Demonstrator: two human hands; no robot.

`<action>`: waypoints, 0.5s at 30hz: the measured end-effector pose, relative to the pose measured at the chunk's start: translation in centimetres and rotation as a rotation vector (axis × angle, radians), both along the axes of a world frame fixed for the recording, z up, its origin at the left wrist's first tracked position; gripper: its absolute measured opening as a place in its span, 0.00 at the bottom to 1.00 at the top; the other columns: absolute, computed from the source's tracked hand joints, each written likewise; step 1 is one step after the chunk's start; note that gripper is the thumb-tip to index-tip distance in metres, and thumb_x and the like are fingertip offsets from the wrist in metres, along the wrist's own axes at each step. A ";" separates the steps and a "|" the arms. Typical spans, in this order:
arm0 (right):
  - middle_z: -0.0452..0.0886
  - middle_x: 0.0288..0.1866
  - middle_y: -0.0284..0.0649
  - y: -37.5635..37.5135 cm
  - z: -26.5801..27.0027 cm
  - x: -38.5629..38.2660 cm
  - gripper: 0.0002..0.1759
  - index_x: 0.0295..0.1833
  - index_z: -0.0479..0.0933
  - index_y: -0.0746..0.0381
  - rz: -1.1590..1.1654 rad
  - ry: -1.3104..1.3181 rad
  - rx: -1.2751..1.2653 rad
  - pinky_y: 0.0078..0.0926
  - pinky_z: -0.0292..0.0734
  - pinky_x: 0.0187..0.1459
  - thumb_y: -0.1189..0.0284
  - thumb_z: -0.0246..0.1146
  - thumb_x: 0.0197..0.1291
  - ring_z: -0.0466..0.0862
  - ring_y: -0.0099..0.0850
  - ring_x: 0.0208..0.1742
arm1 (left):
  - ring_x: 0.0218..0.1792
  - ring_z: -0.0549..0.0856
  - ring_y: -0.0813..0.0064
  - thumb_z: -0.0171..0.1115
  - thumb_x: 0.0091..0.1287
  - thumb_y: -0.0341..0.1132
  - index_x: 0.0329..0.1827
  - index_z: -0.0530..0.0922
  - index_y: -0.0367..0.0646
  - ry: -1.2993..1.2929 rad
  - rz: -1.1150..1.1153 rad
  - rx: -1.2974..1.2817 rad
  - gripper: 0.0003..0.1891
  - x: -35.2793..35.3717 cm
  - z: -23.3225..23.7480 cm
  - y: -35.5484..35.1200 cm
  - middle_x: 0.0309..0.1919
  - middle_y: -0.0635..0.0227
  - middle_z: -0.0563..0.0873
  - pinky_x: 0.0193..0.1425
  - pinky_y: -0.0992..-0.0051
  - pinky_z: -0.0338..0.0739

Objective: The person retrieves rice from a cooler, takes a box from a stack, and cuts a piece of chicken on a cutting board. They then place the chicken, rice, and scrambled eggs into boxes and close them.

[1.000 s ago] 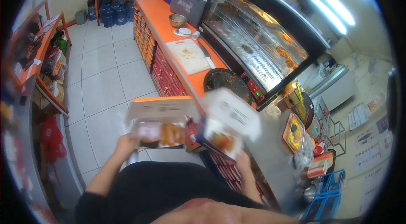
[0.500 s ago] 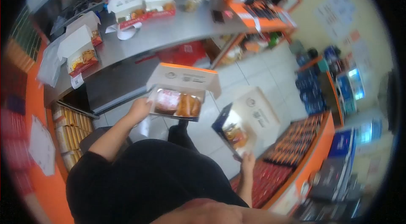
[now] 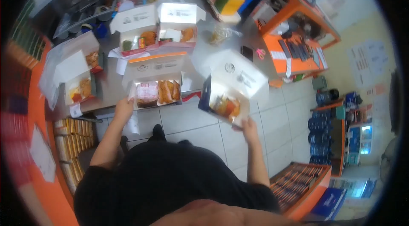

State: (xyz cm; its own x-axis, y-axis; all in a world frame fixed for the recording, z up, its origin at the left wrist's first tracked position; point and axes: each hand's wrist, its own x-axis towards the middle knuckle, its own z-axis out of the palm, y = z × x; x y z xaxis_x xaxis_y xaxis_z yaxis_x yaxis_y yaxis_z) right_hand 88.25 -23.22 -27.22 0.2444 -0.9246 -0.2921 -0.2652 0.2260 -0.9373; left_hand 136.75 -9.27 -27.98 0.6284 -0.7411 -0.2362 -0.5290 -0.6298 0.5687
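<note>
My left hand (image 3: 124, 110) grips the left side of an open meal box (image 3: 155, 66) at the counter's front edge. Inside it lie a wrapped pack marked RICE (image 3: 146, 91) and browned fried pieces (image 3: 169, 91). A white paper slip (image 3: 133, 122) hangs below that hand. Closed on the lower right corner of a second open meal box (image 3: 236, 74) is my right hand (image 3: 249, 128). This box is tilted over the floor, its lid up, with fried food and a small packet (image 3: 228, 107) inside.
On the steel counter (image 3: 204, 62) stand more open food boxes (image 3: 137, 17), two at the back and two at the left. A clear plastic bag (image 3: 223, 35), a phone (image 3: 246, 53) and pink scissors (image 3: 260, 53) lie to the right. An orange shelf (image 3: 304, 30) adjoins the counter.
Both boxes have moved forward toward the counter, the left one also leftward, the right one slightly left. My view has turned, and I stand nearer the counter.
</note>
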 end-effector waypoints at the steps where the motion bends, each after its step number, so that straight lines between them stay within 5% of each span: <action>1: 0.80 0.43 0.50 -1.4 -0.2 0.7 0.20 0.60 0.64 0.74 0.004 -0.010 0.033 0.29 0.85 0.35 0.70 0.45 0.70 0.85 0.39 0.35 | 0.42 0.81 0.44 0.53 0.67 0.41 0.44 0.79 0.32 0.030 -0.002 -0.015 0.18 0.5 0.2 -1.1 0.36 0.41 0.83 0.49 0.56 0.73; 8: 0.79 0.43 0.53 -13.6 -4.1 5.1 0.21 0.63 0.62 0.74 0.015 0.002 0.163 0.30 0.86 0.34 0.73 0.45 0.69 0.85 0.39 0.31 | 0.40 0.82 0.44 0.53 0.68 0.41 0.44 0.78 0.31 0.019 -0.067 -0.019 0.18 1.8 -4.7 -4.3 0.36 0.40 0.82 0.46 0.58 0.74; 15: 0.80 0.39 0.52 -26.0 -4.7 1.4 0.20 0.61 0.63 0.74 0.096 0.093 0.093 0.27 0.85 0.29 0.76 0.43 0.67 0.85 0.35 0.27 | 0.38 0.83 0.48 0.52 0.68 0.39 0.45 0.78 0.30 0.124 0.121 -0.045 0.17 -6.7 -3.5 -10.6 0.34 0.42 0.83 0.44 0.60 0.74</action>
